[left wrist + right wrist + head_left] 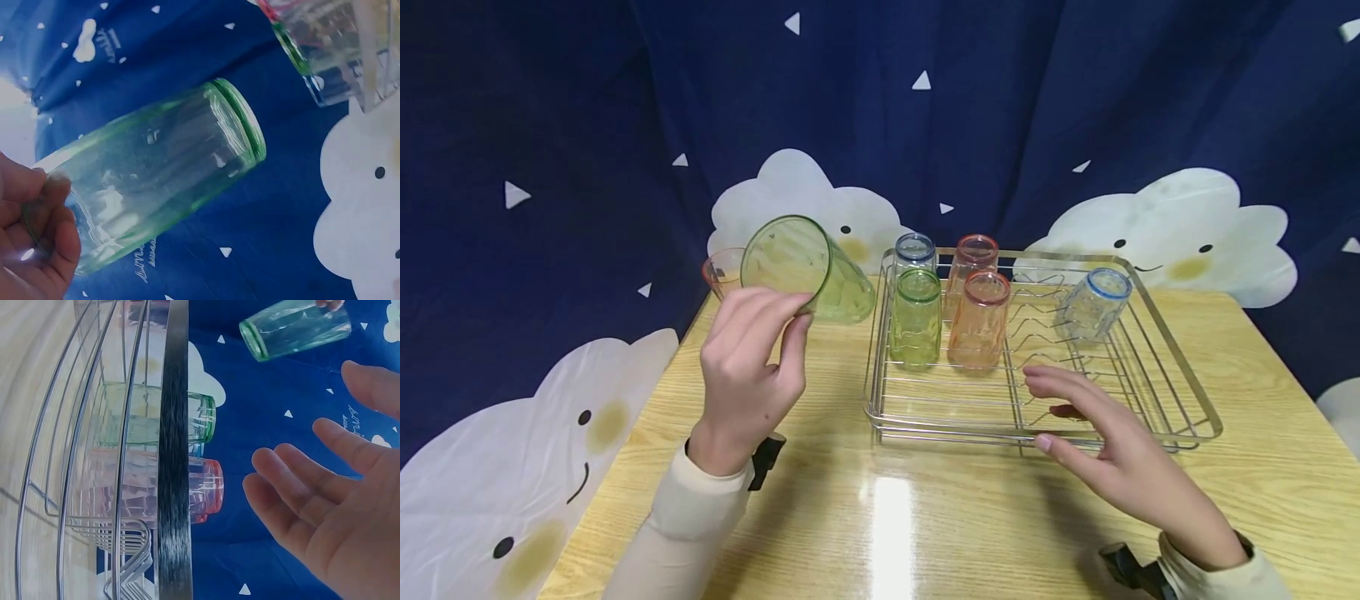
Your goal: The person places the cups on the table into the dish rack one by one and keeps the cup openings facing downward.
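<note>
My left hand (748,367) pinches the rim of a clear green glass (850,287) and holds it tilted, mouth toward me, left of the rack. In the left wrist view the same green glass (169,169) shows its thick base pointing away from the fingers. My right hand (1112,442) holds nothing; its fingers are spread over the front edge of the wire dish rack (947,429). Upside down in the rack's left half stand another green glass (916,321), an orange glass (979,321), a red glass (976,248) and a blue-tinted glass (914,247).
A blue-based glass (1093,304) leans on the wire prongs in the rack's right part. Behind the held glass, an orange-rimmed glass (722,271) stands at the table's back left. The wooden table (820,517) ends at a dark blue curtain (865,100) with clouds.
</note>
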A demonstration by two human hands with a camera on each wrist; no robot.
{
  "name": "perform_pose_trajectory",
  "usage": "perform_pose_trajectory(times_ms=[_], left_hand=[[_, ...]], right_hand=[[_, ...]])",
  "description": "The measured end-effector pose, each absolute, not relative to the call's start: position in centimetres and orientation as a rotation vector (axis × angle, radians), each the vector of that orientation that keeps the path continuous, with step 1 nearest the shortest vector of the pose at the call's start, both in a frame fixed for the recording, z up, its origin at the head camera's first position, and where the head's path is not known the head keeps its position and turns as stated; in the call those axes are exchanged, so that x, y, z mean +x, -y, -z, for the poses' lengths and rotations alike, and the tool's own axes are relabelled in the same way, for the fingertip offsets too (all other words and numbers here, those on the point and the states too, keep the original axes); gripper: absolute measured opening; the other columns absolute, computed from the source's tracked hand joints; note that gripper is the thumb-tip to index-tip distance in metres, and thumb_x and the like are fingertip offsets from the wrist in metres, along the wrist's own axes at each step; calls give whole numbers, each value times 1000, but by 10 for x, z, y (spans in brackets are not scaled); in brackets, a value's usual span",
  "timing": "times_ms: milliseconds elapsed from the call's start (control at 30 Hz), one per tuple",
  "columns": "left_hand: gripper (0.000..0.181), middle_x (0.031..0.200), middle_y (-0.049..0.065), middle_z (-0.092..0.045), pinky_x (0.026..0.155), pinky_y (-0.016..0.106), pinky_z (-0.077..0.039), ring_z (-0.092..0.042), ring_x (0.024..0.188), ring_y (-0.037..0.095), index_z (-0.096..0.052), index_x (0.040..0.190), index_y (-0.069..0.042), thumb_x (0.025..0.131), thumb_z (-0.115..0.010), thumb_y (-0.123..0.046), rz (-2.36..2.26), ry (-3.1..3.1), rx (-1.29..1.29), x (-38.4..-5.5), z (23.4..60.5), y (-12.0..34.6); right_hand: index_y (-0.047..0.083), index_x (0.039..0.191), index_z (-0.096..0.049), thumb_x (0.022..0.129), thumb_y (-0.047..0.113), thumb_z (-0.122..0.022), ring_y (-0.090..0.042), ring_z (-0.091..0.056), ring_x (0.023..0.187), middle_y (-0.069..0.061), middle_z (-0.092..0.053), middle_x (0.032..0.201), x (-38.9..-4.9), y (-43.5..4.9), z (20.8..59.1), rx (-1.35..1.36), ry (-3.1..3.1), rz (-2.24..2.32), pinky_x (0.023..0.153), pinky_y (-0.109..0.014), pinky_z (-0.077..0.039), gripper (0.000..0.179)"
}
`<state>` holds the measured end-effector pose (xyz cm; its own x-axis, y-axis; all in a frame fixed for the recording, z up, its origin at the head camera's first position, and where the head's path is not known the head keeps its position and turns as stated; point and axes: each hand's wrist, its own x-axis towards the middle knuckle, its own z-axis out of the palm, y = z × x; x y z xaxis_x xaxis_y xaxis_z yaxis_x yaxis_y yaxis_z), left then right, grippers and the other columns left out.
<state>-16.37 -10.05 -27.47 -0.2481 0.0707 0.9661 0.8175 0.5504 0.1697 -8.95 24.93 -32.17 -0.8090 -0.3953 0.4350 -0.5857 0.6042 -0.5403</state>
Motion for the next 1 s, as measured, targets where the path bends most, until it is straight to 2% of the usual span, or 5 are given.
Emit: perform_pose_trajectory(times_ms=[300, 633, 1000], left_hand=[[12, 77, 14, -72, 78, 38, -54, -62, 75, 30, -74, 89, 5, 91, -65, -3, 855, 1553, -922, -152, 269, 86], [10, 78, 12, -71, 72, 34, -55, -62, 72, 26, -72, 89, 4, 92, -64, -2, 876, 1500, -1047, -144, 269, 69], [8, 79, 11, -72, 77, 31, -58, -64, 75, 23, -71, 90, 3, 90, -64, 0, 950, 1439, -1175, -141, 280, 46]], right_hand=[[19, 143, -50, 81, -6, -74, 8, -44, 134, 7, -47, 151, -91, -247, 322, 795, 2569, -992, 96, -7, -46, 70], [18, 144, -49, 81, -5, -75, 6, -49, 129, 3, -49, 149, -92, -242, 320, 785, 2557, -1009, 96, -8, -47, 72], [8, 147, -45, 77, -14, -73, 1, -58, 120, 10, -50, 145, -98, -232, 316, 799, 2462, -1150, 94, -12, -50, 79]])
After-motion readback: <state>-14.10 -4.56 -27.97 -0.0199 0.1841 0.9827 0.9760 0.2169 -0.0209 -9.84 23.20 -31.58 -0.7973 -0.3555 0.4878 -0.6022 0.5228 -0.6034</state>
